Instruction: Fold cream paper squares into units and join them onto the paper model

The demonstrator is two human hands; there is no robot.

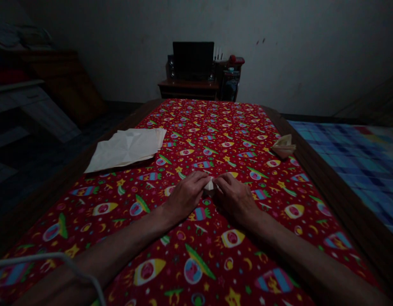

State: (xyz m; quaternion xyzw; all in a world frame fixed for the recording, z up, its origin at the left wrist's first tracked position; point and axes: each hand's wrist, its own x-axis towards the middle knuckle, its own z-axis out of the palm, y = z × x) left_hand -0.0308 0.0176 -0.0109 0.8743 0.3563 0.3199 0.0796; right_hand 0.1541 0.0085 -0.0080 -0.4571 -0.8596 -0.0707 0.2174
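"White, thin, curving cable (59,255) at the near left, crossing in front of the left forearm (126,238). Is it in the way?"

"Of our view of that arm, a little. Whether it touches the skin I can't tell, but it's well apart from the fingers."

"And what do the hands have?"

"One small, white, sharply folded piece of paper (209,185), over the middle of the red cloth printed with rockets and stars (171,250). The left hand (187,193) pinches it from the left, the right hand (236,193) from the right, fingers drawn narrow on both sides."

"Why from both sides?"

"For steadiness, I'd guess; something so light could slip from one hand alone. The fingers cover part of it, so I can't make out its full shape."

"That pile, farther off to the left?"

"Flat stack of creased, off-white paper sheets (129,146), likely put there to be out from under the arms. Near the cloth's right edge sits a pointed, cream-coloured folded paper piece (283,148), set apart, perhaps against crushing."

"Anything beyond?"

"At the far end, a black, flat, rectangular screen (193,59); to the right, a blue checked spread (352,161). Neither blocks the hands. Dim light hinders more."
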